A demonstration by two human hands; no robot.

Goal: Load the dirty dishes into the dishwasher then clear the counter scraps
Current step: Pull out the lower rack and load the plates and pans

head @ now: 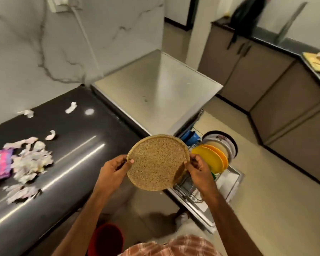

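**Q:** Where does the load stand?
**Me:** The dishwasher is open, its rack pulled out over the floor. I hold the speckled plate above the rack's near end. My left hand pinches the left rim with the thumb on top, and my right hand has its fingers curled round the right rim

**Q:** How to seat it well?
**Me:** My judgement: tip it on edge, face parallel to the yellow plates, then lower it straight into a free slot just nearside of them. Release only once the tines carry it. Keep clear of the blue cup

**Q:** What can't you read?
**Me:** The plate hides the rack's free tines, so I can't tell the slot spacing. The black surface is cut off at left. The scraps on it are blurred, and the print on the purple wrapper is unreadable
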